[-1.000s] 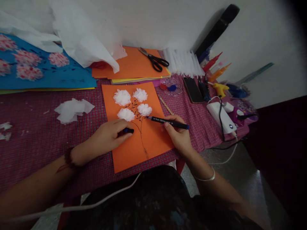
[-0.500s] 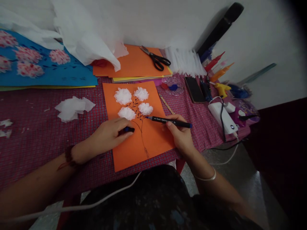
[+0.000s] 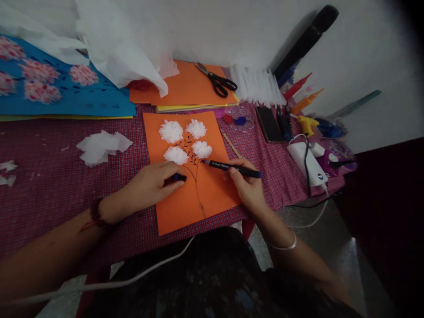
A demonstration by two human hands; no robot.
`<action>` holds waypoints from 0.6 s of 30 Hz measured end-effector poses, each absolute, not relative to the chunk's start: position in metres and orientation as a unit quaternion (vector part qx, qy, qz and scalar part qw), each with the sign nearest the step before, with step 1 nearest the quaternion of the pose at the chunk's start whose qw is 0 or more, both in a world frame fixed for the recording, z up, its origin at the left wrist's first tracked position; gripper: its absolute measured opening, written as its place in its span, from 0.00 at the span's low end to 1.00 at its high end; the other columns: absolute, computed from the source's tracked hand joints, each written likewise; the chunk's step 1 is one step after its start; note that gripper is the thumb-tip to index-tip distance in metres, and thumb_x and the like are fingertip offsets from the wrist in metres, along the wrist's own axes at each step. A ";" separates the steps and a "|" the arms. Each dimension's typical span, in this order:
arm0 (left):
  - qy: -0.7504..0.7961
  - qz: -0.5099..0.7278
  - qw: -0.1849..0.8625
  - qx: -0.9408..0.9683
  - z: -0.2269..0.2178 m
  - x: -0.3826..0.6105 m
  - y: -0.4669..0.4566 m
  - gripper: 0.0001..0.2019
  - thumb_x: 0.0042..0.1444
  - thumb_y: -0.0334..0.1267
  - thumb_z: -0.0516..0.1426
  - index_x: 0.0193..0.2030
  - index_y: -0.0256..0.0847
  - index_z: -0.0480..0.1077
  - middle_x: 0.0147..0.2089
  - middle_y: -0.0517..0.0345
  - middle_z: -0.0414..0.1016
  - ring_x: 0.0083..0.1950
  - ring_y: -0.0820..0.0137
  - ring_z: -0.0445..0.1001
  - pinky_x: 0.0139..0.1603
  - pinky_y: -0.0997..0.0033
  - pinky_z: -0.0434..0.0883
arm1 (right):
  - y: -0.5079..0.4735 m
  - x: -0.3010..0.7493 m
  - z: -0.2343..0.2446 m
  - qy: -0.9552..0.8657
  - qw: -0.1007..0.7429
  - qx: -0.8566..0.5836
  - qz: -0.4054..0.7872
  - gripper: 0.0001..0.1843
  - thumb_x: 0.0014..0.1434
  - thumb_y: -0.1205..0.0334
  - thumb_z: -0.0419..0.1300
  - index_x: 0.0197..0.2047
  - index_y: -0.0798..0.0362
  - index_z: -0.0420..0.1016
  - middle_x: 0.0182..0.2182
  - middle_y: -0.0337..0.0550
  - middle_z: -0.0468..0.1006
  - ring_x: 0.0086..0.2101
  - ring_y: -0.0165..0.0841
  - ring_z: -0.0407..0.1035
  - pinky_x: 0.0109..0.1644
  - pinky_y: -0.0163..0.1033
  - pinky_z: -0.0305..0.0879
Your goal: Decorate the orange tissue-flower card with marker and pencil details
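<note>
An orange sheet of paper point(image 3: 179, 207) lies before me, with several white tissue-paper flowers point(image 3: 176, 155) and drawn dark stems and small leaves on it. Between the fingers and thumb of my right hand point(image 3: 248, 183) is a black marker point(image 3: 218, 165), its tip at the paper beside the upper stem. My left hand point(image 3: 152, 183) rests on the left part of the sheet, closed around a dark marker cap point(image 3: 179, 177) with a blue tint; part of the cap is hidden by the fingers.
White tissue pieces point(image 3: 101, 148) lie left on the checked cloth point(image 3: 59, 185). Behind are a blue sheet point(image 3: 109, 101) with pink-white flowers, scissors point(image 3: 218, 83) on orange paper, and a paint palette point(image 3: 247, 121). A phone point(image 3: 269, 124) and white power bank point(image 3: 308, 163) with cables sit right.
The marker in my right hand has shifted very slightly, its back end now a little further left and lower. My left hand stays in place on the paper. The view has moved slightly.
</note>
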State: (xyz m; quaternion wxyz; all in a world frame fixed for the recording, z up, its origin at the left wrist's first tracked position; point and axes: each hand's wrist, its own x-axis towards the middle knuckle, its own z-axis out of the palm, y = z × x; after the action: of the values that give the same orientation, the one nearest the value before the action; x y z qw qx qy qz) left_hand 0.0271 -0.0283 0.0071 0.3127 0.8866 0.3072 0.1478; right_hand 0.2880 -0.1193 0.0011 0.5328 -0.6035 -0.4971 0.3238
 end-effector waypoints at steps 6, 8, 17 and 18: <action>0.308 0.143 0.312 0.888 0.007 0.026 -0.028 0.11 0.65 0.42 0.53 0.46 0.43 0.73 0.43 0.55 0.79 0.43 0.65 0.76 0.43 0.68 0.71 | -0.120 0.287 0.000 -0.502 0.528 -0.597 0.337 0.08 0.63 0.52 0.62 0.43 0.45 0.77 0.31 0.38 0.81 0.31 0.34 0.75 0.39 0.43 0.74; 0.301 0.147 0.313 0.889 0.006 0.026 -0.028 0.10 0.65 0.41 0.53 0.47 0.43 0.73 0.43 0.55 0.79 0.43 0.65 0.77 0.44 0.67 0.71 | -0.121 0.287 -0.001 -0.494 0.538 -0.598 0.330 0.08 0.63 0.52 0.62 0.43 0.45 0.77 0.32 0.38 0.81 0.31 0.34 0.75 0.38 0.43 0.74; 0.285 0.171 0.329 0.884 -0.006 0.023 -0.026 0.10 0.67 0.43 0.54 0.50 0.45 0.73 0.45 0.56 0.79 0.45 0.64 0.78 0.45 0.65 0.72 | -0.079 0.361 0.005 -0.417 0.660 -0.588 0.214 0.08 0.60 0.54 0.62 0.41 0.47 0.72 0.28 0.35 0.76 0.26 0.31 0.71 0.33 0.39 0.70; 0.285 0.171 0.330 0.884 -0.006 0.023 -0.025 0.10 0.67 0.43 0.54 0.49 0.45 0.73 0.45 0.56 0.80 0.45 0.64 0.78 0.44 0.65 0.72 | -0.068 0.375 0.004 -0.415 0.658 -0.596 0.197 0.09 0.60 0.53 0.61 0.41 0.46 0.71 0.27 0.34 0.75 0.26 0.30 0.71 0.33 0.39 0.70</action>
State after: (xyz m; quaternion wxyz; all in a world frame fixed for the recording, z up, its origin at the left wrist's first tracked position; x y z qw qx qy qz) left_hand 0.0233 -0.0255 -0.0061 0.3299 0.8836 0.2848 0.1715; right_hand 0.3751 -0.0676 0.0042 0.6584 -0.5959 -0.4155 0.1971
